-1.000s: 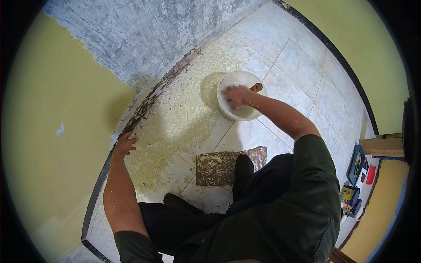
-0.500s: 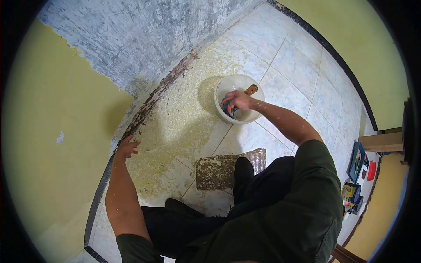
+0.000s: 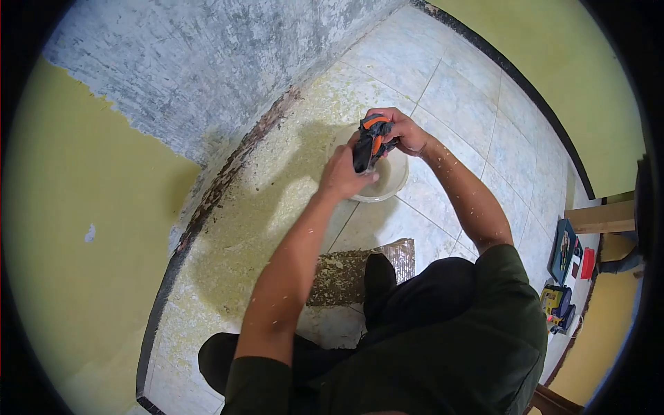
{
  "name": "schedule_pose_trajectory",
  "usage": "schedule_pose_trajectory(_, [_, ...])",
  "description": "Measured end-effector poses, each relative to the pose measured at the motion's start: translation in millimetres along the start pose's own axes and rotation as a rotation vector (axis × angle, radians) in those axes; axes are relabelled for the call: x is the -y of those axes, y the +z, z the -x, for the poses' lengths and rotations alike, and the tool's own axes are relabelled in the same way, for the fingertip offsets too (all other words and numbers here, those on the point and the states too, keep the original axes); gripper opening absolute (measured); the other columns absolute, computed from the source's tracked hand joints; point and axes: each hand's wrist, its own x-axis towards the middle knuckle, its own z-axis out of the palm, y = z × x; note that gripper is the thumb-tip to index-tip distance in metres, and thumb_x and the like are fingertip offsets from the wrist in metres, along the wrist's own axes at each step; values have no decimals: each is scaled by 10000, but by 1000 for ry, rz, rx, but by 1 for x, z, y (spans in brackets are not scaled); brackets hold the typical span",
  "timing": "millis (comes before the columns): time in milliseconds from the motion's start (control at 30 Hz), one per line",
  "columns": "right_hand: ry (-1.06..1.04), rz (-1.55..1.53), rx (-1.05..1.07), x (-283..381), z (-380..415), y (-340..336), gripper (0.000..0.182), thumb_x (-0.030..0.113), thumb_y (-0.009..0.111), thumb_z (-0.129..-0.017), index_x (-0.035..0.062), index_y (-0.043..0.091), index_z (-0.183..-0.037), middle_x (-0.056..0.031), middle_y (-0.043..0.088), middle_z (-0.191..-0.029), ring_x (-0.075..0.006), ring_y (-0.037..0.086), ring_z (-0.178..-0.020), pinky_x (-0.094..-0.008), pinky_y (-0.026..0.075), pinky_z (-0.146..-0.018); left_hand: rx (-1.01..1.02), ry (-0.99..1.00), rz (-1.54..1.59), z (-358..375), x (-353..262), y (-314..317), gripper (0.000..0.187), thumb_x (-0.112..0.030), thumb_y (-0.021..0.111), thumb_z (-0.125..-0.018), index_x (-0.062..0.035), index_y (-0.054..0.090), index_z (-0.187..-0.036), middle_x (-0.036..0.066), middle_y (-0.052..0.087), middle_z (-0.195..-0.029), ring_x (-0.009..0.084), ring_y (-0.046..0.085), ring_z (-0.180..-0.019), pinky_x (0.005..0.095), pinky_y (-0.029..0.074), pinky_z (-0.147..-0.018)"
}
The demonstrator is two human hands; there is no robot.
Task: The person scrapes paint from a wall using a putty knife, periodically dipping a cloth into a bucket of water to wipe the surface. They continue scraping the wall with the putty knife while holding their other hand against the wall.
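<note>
Black-and-orange cloth [image 3: 364,151] bunched above white plastic bucket [image 3: 395,177]; left hand [image 3: 343,173], right hand [image 3: 407,131]: each grip pinching cloth.

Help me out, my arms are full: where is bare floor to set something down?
Mostly bare: pale marbled tiles from the round white plastic bucket rightward to the black baseboard. Crowded: yellow-green flakes left of the bucket, brown corrugated cardboard by the black shoe, left hand and right hand over the bucket.
</note>
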Motion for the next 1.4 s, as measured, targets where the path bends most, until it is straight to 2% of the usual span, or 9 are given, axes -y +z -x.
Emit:
schedule_pose_trajectory(133, [-94,-120,-137,-18,5,-4,503,42,606,-662,-10,605,-1162,-59,685,-943,-120,661,-724,-260,553,-549,-52,-193,407,-35,39,49,630,-144,793,-778,-79,549,-1356,177,675,-1195,319,668,-1087,380,515,-912])
schedule_pose_trajectory(367, [483,230,-62,-73,13,-21,596,102,622,-828,123,553,-1420,-38,609,-1000,-110,584,-780,-303,569,-651,-327,-336,1119,-33,26,41,371,24,645,-780,-48,561,-1134,77,634,-1033,211,655,-940,365,538,-787])
schedule_pose_trajectory(467, [396,-31,107,-97,13,-19,564,386,653,-951,151,522,-1446,-23,600,-1180,-117,565,-996,-348,540,-854,-428,-312,1161,-36,13,39,251,-143,698,-864,-52,542,-1039,71,619,-939,214,666,-887,375,557,-739])
schedule_pose_trajectory(567, [270,-339,-192,-120,-8,-6,736,718,430,-964,134,548,-1397,-35,614,-1305,-166,570,-1117,-381,499,-924,-495,-422,1166,-35,-3,36,256,-240,676,-934,-32,550,-1012,82,621,-928,212,664,-859,371,553,-720])
schedule_pose_trajectory(733, [231,-438,-309,-144,-27,28,725,692,454,-973,52,632,-1261,-65,706,-1099,-199,667,-946,-345,531,-814,-753,-364,1112,-57,13,71,242,-272,592,-1002,-30,607,-986,90,634,-949,193,621,-820,337,525,-714])
schedule_pose_trajectory(833, [119,-8,-706,-152,-32,39,731,673,445,-979,-3,724,-995,-148,700,-834,-210,672,-774,-374,528,-695,-767,-305,827,-73,52,96,279,-300,538,-1028,-40,637,-1022,80,639,-972,205,602,-888,356,512,-773])
schedule_pose_trajectory(933, [217,167,-699,-145,-26,36,746,663,455,-973,-32,724,-937,-213,693,-742,-305,706,-742,-423,539,-723,-646,-340,783,-66,54,96,307,-321,508,-1037,-47,645,-1039,83,646,-996,226,609,-947,377,514,-821])
schedule_pose_trajectory(1067, [433,523,-744,-147,-27,36,698,589,455,-985,-51,722,-913,-283,685,-741,-431,712,-786,-499,532,-776,-313,-666,1322,-59,52,81,312,-294,530,-999,-20,678,-989,119,641,-999,251,619,-943,385,494,-875])
schedule_pose_trajectory(1400, [321,616,-660,-131,-21,43,570,412,464,-1008,-92,683,-856,-334,669,-852,-476,676,-882,-516,495,-834,-468,-743,1295,-59,51,82,250,-191,544,-966,22,619,-1073,148,637,-1027,270,655,-873,409,562,-713])
